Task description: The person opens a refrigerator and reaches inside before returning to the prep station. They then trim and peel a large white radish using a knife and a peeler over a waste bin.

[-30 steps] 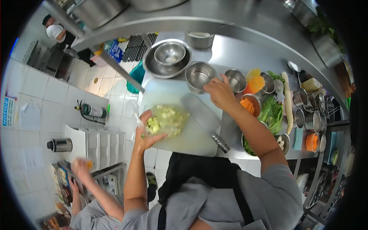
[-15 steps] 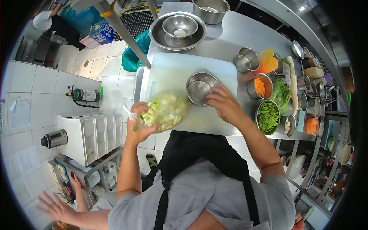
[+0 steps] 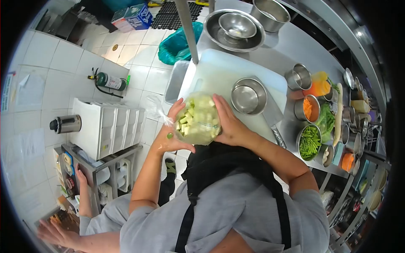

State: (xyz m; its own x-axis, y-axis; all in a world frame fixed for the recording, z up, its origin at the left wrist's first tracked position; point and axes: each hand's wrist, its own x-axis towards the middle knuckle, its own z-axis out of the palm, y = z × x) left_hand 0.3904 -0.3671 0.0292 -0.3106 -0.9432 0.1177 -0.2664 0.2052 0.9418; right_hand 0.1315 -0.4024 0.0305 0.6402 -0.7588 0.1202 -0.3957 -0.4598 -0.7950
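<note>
A clear plastic bag of chopped pale green vegetable pieces (image 3: 197, 121) is held up at the near left edge of the white cutting board (image 3: 257, 71). My left hand (image 3: 169, 131) cups its left side, by the twisted plastic end. Against the bag's right side presses my right hand (image 3: 231, 128), so the bag sits between both palms. On the board, just beyond my right hand, stands a small steel pot (image 3: 249, 98) with nothing visible inside. A cleaver (image 3: 272, 110) lies to the pot's right, its handle toward me.
To the right stand steel pots of cut green beans (image 3: 309, 142) and shredded carrot (image 3: 307, 109). Nested steel bowls (image 3: 234, 30) sit at the back. A grey bin (image 3: 177, 80) is left of the table. Another person's hand (image 3: 57, 234) shows at lower left.
My right hand has left the steel pot and moved onto the bag. The bag has come up and nearer to me. The view has turned, and the cleaver is now plainly visible.
</note>
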